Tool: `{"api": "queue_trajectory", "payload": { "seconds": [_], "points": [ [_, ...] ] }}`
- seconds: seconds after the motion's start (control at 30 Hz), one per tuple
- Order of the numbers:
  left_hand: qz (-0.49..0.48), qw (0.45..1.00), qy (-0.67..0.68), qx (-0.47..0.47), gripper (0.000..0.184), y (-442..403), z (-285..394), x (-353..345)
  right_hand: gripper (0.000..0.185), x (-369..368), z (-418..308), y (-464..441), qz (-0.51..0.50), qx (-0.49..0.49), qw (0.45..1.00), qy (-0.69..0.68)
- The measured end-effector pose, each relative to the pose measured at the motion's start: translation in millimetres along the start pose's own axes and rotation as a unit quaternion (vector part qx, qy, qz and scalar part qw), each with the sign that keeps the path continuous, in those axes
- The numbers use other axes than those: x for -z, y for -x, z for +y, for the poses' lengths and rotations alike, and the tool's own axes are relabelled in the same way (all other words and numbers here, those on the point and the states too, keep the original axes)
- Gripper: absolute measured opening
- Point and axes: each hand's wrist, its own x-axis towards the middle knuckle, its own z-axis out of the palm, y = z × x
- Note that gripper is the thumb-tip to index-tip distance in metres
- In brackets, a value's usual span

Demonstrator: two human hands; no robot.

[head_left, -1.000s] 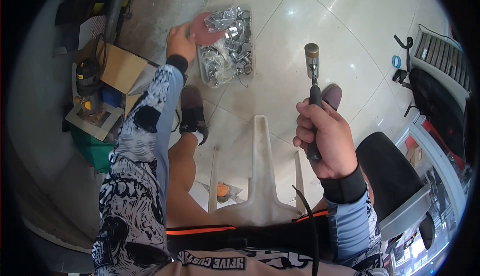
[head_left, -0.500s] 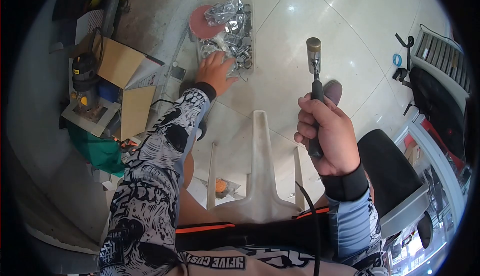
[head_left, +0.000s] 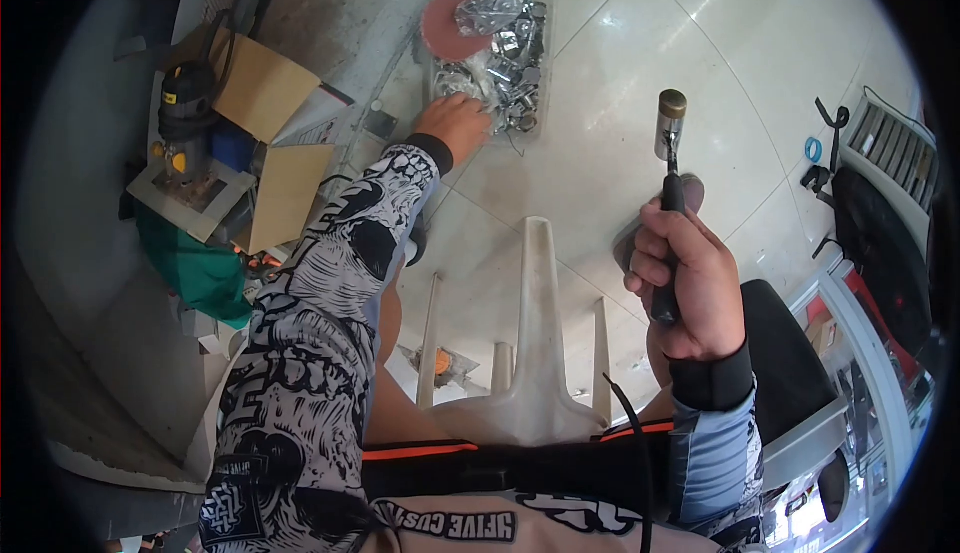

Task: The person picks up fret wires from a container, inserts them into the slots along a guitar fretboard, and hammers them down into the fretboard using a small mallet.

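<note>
My right hand (head_left: 690,273) grips the black handle of a ratchet wrench (head_left: 668,238). A silver socket with a brass-coloured end (head_left: 671,118) is fitted at its head, pointing away from me. My left hand (head_left: 455,127) is at the near left corner of a clear plastic tray (head_left: 545,73). Its fingers are bent down among the metal parts, and their tips are hidden, so what they pinch cannot be made out. The tray holds many shiny metal fittings (head_left: 515,83), a clear plastic bag (head_left: 492,13) and a red disc (head_left: 450,31).
A white plastic stool (head_left: 540,353) stands between my legs. On the left are a router (head_left: 187,103), an opened cardboard box (head_left: 262,93) and green cloth (head_left: 190,263). A black chair (head_left: 785,353) and a glass case (head_left: 860,393) are on the right. A blue ring (head_left: 813,149) lies on the floor.
The view has shifted, so most things sit further right. My left hand's fingers, spread before, are now bent into the tray with the thumb drawn in. The right hand still holds the ratchet wrench.
</note>
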Motion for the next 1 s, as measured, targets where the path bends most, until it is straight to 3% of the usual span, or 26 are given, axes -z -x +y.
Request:
{"api": "queue_trajectory", "payload": {
  "seconds": [0.2,0.3,0.37,0.8,0.87,1.0],
  "points": [
    [0.081,0.991,0.08,-0.076,0.017,-4,-39,21,0.009,2,2,0,0.008,-0.007,1.0,-0.006],
    [0.141,0.979,0.144,-0.012,0.018,-19,-62,41,0.01,0,2,1,0.005,0.0,1.0,-0.005],
    [0.142,0.965,0.175,0.133,0.021,-23,-65,54,0.01,0,2,2,0.002,0.002,1.0,0.002],
    [0.211,0.948,0.196,0.133,0.02,-10,-55,35,0.01,-2,1,1,0.001,-0.001,1.0,0.005],
    [0.264,0.935,0.207,0.116,0.023,-9,-49,34,0.01,-2,1,1,-0.003,0.0,1.0,0.005],
    [0.24,0.949,0.175,0.101,0.026,-8,-42,38,0.01,-2,1,1,0.003,-0.006,1.0,0.007]
  ]
}}
